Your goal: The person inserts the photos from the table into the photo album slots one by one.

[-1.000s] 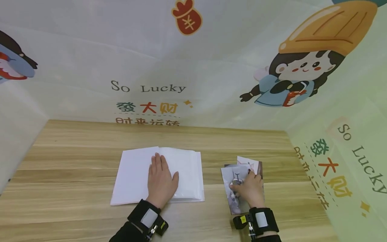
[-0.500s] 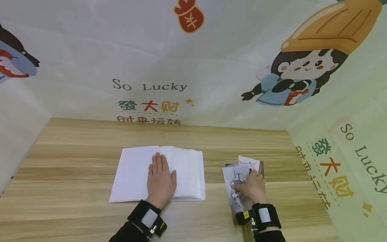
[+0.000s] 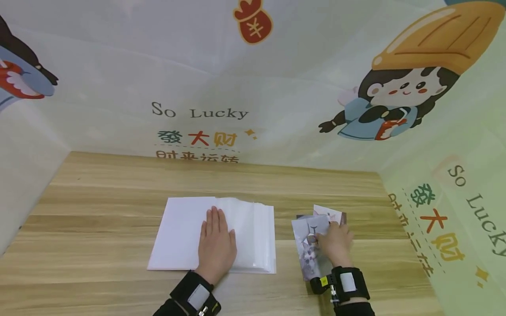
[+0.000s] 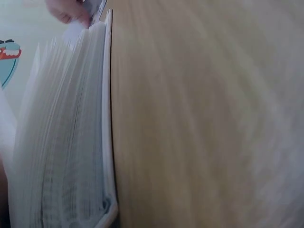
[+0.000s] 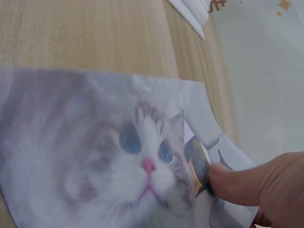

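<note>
Open white album with translucent pages (image 3: 178,237) on the pale wood-grain bench (image 3: 99,210). Left hand (image 3: 217,250) flat on it — fingers straight, gripping nothing. Right of the album: right hand (image 3: 337,243) pinching a grey-white glossy cat print (image 5: 142,171) atop other overlapping paper prints (image 3: 327,211).

The left hand (image 3: 216,245) hides part of the open white album (image 3: 179,237), whose page edges (image 4: 66,128) seem to blur together in the left wrist view. Right of the album, the right hand (image 3: 337,242) covers part of the photo pile (image 3: 310,252); in the right wrist view the cat photo (image 5: 95,152) is cut off on 2 sides. Behind and left of the album, the head view's edge crops a cartoon figure (image 3: 31,77).
</note>
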`<control>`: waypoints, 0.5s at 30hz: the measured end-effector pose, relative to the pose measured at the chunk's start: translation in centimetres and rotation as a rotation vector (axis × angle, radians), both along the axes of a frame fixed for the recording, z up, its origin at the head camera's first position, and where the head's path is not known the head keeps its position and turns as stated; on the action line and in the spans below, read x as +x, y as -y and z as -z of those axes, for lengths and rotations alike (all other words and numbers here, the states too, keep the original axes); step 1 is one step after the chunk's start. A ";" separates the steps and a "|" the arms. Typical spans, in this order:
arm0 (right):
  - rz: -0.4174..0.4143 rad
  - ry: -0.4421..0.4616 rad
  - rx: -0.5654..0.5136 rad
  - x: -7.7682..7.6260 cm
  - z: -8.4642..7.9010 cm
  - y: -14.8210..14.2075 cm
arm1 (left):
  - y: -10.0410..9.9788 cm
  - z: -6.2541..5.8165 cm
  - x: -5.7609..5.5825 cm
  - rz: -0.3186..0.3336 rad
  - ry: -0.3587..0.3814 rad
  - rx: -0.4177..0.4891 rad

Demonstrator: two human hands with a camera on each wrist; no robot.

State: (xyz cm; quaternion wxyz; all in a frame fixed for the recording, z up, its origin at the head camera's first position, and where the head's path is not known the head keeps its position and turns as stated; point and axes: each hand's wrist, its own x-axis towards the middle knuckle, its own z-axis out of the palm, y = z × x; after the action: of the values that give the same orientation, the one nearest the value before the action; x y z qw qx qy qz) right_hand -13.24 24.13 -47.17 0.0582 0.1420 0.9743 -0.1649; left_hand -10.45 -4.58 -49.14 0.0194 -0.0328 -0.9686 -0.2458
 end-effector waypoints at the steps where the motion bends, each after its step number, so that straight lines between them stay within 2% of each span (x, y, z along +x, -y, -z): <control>1: -0.007 -0.033 0.009 -0.2 -0.2 0.0 | -0.2 0.0 0.2 0.002 -0.004 0.002; 3: -0.016 -0.085 -0.010 -0.7 -1.1 0.0 | -0.4 -0.1 0.5 0.006 -0.012 0.007; 5: -0.037 -0.119 -0.078 -1.4 -2.4 0.1 | -0.6 -0.2 0.7 0.008 -0.016 0.014; 9: -0.061 -0.153 -0.244 -3.7 -5.5 0.7 | -0.9 -0.3 1.1 0.014 -0.011 0.009; 11: -0.077 -0.199 -0.304 -5.0 -7.0 1.3 | -1.0 -0.3 1.2 0.018 -0.007 0.006; 13: -0.073 -0.269 -0.375 -6.3 -8.3 2.3 | -1.2 -0.4 1.4 0.019 -0.007 0.004; 15: -0.062 -0.383 -0.457 -7.5 -9.1 3.7 | -1.3 -0.4 1.5 0.019 -0.009 0.005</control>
State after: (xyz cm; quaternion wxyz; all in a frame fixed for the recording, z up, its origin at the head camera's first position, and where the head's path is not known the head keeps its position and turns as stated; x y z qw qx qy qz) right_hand -20.78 20.40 -38.11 -0.0915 0.0618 0.9090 -0.4018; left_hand -8.97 -3.30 -48.73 0.0217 -0.0429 -0.9675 -0.2481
